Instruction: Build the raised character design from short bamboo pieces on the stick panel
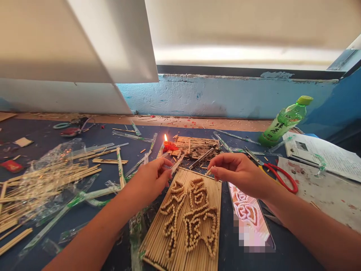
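Right hand has a tiny stick piece pinched between thumb and fingertips, 1 end poking out; left hand looks to be gripping a thin pale strip. That stick bit's probably light, stiff and easy to drop, so I'd hold it by the sides. It's by the far edge of the stick board, whose raised bits nearer than both grips look knockable. Lit candle just beyond the left grip, careful! Scissors and phone crowd the right forearm.
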Available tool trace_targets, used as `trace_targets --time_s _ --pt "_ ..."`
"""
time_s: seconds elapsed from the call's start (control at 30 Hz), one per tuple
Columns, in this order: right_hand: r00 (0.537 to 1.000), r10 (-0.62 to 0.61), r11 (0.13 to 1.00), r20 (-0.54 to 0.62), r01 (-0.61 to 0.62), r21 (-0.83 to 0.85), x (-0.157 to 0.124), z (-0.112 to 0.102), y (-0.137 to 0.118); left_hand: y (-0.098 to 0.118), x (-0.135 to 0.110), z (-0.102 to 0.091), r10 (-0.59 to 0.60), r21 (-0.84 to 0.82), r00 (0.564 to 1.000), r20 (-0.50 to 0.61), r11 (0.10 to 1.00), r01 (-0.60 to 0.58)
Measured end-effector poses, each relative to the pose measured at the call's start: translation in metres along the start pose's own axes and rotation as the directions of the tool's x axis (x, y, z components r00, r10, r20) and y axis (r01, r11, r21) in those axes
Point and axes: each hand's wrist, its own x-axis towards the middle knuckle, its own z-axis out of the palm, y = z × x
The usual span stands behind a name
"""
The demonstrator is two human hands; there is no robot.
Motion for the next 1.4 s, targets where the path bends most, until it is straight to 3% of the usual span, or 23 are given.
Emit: trace_targets --time_s 0.2,0.53,0.63,0.77,0.83,0.97,1.13,1.23,1.4 --pt "1.000 0.014 1.000 0.018 -0.013 -0.021 -0.003 -0.002 -0.005 0.009 -0.006 0.001 0.046 0.123 0.999 -0.017 0.991 -0.043" --pt "1.000 0.007 0.999 0.011 -0.006 -0.034 -0.001 -0.005 -0.002 0.017 -0.007 0.003 0.106 0.167 0.992 -0.067 0.981 -0.094" --pt "1.000 -0.012 0.999 0.023 0.013 -0.039 -0.003 0.003 -0.002 0.026 -0.013 0.007 0.132 0.048 0.989 -0.069 0.991 -0.128" --pt "0.995 -0.089 0.979 0.035 0.094 -0.182 -0.006 0.019 -0.006 0.030 -0.024 0.018 0.103 -0.365 0.975 0.196 0.931 -0.025" --pt "0.989 -0.146 0.952 0.035 0.150 -0.267 -0.008 0.024 -0.010 0.029 -0.028 0.023 0.127 -0.461 0.954 0.271 0.887 0.013" --pt "0.981 -0.185 0.924 0.049 0.191 -0.332 -0.011 0.031 -0.016 0.026 -0.030 0.026 0.135 -0.481 0.952 0.276 0.876 0.015" --pt "0.980 -0.194 0.907 0.051 0.199 -0.372 -0.015 0.032 -0.021 0.023 -0.027 0.027 0.074 -0.522 0.943 0.325 0.845 0.114" --pt "0.976 -0.191 0.876 0.100 0.216 -0.432 -0.018 0.021 -0.026 0.023 -0.027 0.028 0.074 -0.537 0.936 0.343 0.834 0.131" --pt "0.988 -0.011 0.868 0.153 0.086 -0.489 -0.024 -0.012 -0.041 0.024 -0.027 0.029 0.079 -0.495 0.940 0.332 0.863 0.102"
